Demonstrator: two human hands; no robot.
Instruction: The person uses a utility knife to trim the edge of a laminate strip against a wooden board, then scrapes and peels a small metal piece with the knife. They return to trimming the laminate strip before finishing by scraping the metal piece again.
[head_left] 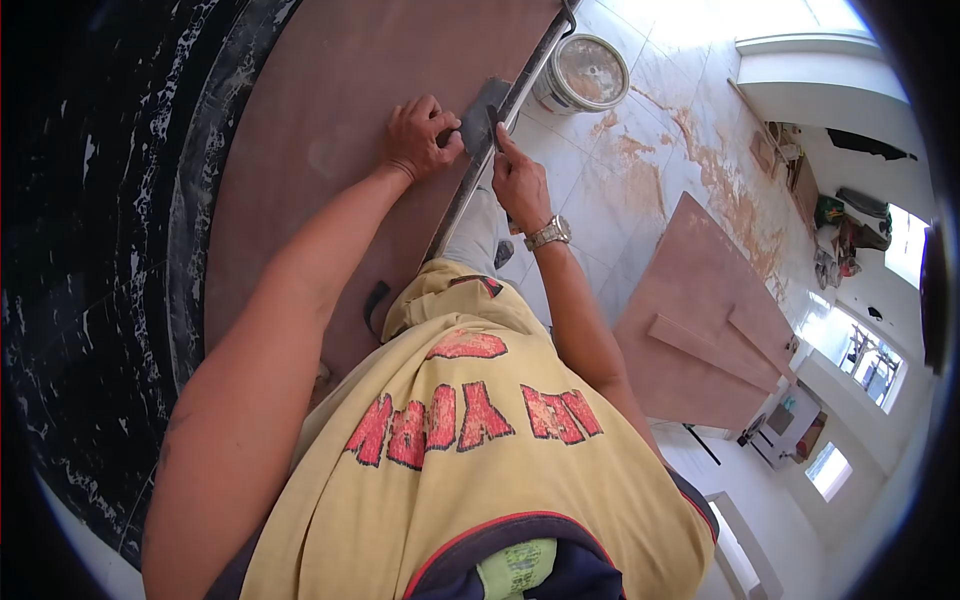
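A dark grey, flat rectangular piece [484, 122] lies on the brown board [330, 110] at its edge. My left hand [425, 138] rests on the board with fingers curled, pinching the near-left side of the grey piece. At the other side of the board's edge, my right hand [522, 182] is closed around a slim dark tool [493, 128], index finger stretched along it. The tool's tip touches or lies just over the grey piece; its exact kind is not clear. A metal watch [548, 233] is on my right wrist.
A round bucket [588, 74] with a dirty lid or contents stands on the tiled floor beyond the board's edge. Brown dust [720, 180] is spread over the tiles. Another brown board [690, 310] with strips on it stands to the right. Black marbled stone [90, 250] lies left.
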